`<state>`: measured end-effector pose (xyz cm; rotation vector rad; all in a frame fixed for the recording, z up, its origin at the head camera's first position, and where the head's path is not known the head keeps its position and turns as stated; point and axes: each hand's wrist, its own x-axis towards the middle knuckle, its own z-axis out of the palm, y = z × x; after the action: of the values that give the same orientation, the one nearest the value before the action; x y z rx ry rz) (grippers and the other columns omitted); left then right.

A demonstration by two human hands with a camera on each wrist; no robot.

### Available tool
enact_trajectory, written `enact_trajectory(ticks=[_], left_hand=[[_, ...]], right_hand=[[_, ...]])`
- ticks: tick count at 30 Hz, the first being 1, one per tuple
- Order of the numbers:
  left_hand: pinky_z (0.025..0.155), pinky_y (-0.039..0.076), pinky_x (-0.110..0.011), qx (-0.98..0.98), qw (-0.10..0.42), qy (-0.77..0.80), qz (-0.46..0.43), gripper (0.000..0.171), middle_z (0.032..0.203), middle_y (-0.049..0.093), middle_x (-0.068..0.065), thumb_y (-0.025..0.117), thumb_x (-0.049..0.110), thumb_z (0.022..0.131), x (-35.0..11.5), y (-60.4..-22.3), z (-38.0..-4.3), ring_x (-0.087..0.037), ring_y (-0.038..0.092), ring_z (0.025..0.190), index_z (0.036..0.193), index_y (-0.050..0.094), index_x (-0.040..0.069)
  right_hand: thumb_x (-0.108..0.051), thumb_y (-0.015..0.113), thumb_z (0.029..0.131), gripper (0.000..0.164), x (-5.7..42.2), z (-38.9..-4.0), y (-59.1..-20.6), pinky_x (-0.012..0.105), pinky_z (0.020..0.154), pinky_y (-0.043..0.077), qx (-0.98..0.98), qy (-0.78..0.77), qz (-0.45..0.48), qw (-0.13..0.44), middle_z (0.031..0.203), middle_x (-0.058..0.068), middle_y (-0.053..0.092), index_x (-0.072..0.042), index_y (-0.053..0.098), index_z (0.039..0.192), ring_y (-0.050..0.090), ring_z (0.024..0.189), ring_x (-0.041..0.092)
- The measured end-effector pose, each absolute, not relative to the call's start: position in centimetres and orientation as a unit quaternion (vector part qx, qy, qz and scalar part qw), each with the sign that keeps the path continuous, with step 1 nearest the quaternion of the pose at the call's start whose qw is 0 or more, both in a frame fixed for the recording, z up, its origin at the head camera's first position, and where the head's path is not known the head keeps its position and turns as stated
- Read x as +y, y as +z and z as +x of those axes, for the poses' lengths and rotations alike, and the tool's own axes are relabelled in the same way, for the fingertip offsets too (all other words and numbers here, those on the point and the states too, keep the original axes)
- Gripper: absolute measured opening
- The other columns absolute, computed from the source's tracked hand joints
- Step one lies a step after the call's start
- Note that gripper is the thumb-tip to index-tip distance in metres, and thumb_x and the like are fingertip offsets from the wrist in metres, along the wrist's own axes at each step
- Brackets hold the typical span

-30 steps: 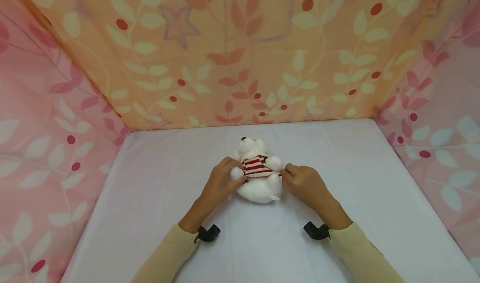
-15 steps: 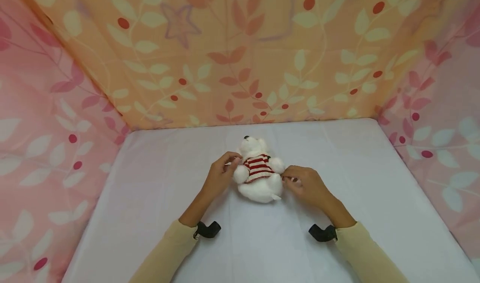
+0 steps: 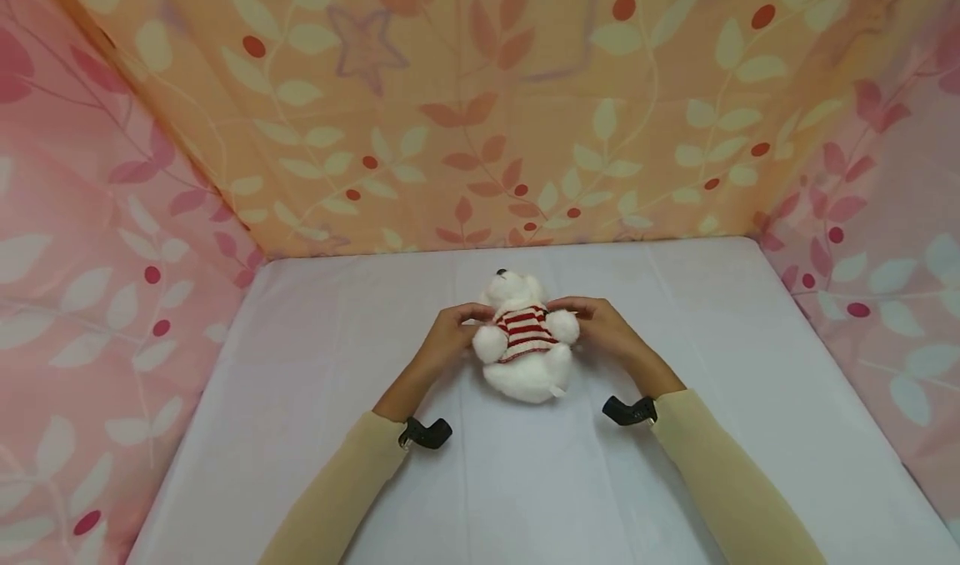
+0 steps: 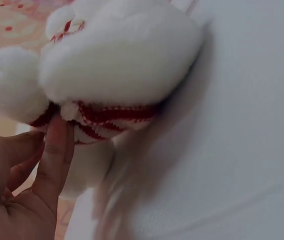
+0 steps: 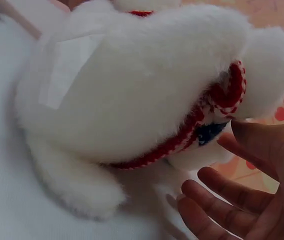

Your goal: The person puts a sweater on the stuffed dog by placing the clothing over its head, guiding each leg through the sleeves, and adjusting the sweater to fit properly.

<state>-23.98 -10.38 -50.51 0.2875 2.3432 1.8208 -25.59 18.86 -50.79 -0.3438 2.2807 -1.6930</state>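
A white plush bear [image 3: 527, 379] with a dark nose lies on its back on the white-covered table, its head toward the far side. It wears a red-and-white striped sweater [image 3: 525, 332]. At the bear's left side in the head view, my left hand [image 3: 455, 329] pinches the sweater by the arm; the left wrist view shows the thumb [image 4: 57, 145] pressed on the knit. On the other side my right hand [image 3: 602, 325] reaches behind the bear's arm near the shoulder. In the right wrist view its fingers [image 5: 232, 210] are spread, with the thumb tip right at the sleeve.
The white table [image 3: 337, 340] has a pink leaf-print cloth [image 3: 90, 298] on the left, a similar cloth [image 3: 885, 315] on the right and an orange one [image 3: 480, 132] at the back. A black wrist camera [image 3: 429, 433] sits on the left wrist, another black camera [image 3: 628, 411] on the right.
My right hand has let go at the sweater's lower side and moved up to the bear's shoulder. My left hand has shifted up from the hem to the upper arm. The bear stays put.
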Motion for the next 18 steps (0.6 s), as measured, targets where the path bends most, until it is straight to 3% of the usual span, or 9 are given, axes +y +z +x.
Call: enact_trajectory(ticks=[2,5,7,11,14,16,18], left_hand=[[0.080,0.051,-0.028,0.786,0.081,0.605,0.101,0.021,0.112,0.071,-0.013,0.066,-0.001,0.093,-10.3,-50.8,-24.3,-0.022,0.063,0.105,0.112,0.073,-0.001],[0.088,0.049,-0.033,0.800,0.060,0.585,0.119,0.016,0.111,0.067,-0.013,0.070,0.002,0.092,-10.1,-51.2,-24.6,-0.022,0.060,0.102,0.107,0.074,-0.002],[0.096,0.045,-0.042,0.809,0.042,0.569,0.139,0.014,0.120,0.060,-0.017,0.071,0.004,0.092,-10.0,-51.3,-24.6,-0.027,0.053,0.112,0.105,0.073,0.000],[0.109,0.035,-0.057,0.802,0.031,0.571,0.174,0.012,0.141,0.049,-0.020,0.068,0.010,0.096,-9.9,-51.7,-24.6,-0.035,0.039,0.138,0.106,0.068,0.003],[0.110,0.037,-0.053,0.779,0.041,0.599,0.182,0.012,0.138,0.055,-0.019,0.062,0.012,0.101,-9.8,-52.2,-24.8,-0.033,0.045,0.137,0.108,0.063,0.003],[0.107,0.042,-0.045,0.766,0.041,0.617,0.176,0.013,0.133,0.058,-0.017,0.060,0.013,0.103,-9.8,-52.4,-24.8,-0.028,0.053,0.129,0.111,0.061,0.002],[0.098,0.048,-0.038,0.751,0.035,0.637,0.170,0.014,0.129,0.059,-0.017,0.058,0.011,0.104,-9.8,-52.5,-24.8,-0.023,0.059,0.118,0.112,0.059,0.000]], right_hand=[[0.003,0.060,0.090,0.038,18.5,-26.1,-51.1,0.027,0.078,0.051,0.776,-0.595,-0.125,0.166,0.135,0.013,0.061,-0.002,0.066,0.127,0.058,0.109,0.020],[0.004,0.059,0.089,0.033,18.1,-26.3,-51.2,0.027,0.075,0.050,0.761,-0.608,-0.130,0.185,0.132,0.013,0.059,0.001,0.064,0.121,0.055,0.109,0.021],[0.003,0.060,0.090,0.026,18.0,-26.3,-51.2,0.027,0.075,0.049,0.759,-0.612,-0.128,0.183,0.132,0.014,0.057,0.000,0.064,0.116,0.053,0.112,0.025],[0.008,0.059,0.088,0.020,17.8,-26.4,-51.3,0.032,0.095,0.043,0.769,-0.611,-0.124,0.142,0.146,0.019,0.051,0.003,0.063,0.107,0.046,0.134,0.033],[0.012,0.056,0.086,0.019,17.4,-26.3,-51.3,0.044,0.112,0.032,0.766,-0.620,-0.124,0.115,0.153,0.021,0.045,0.005,0.062,0.102,0.034,0.147,0.035],[0.013,0.051,0.085,0.020,17.0,-26.3,-51.3,0.050,0.116,0.028,0.763,-0.628,-0.119,0.100,0.150,0.022,0.047,0.005,0.062,0.100,0.034,0.147,0.035],[0.013,0.048,0.086,0.020,16.6,-26.2,-51.4,0.048,0.116,0.027,0.759,-0.637,-0.110,0.078,0.143,0.022,0.054,0.006,0.063,0.098,0.039,0.144,0.032]])
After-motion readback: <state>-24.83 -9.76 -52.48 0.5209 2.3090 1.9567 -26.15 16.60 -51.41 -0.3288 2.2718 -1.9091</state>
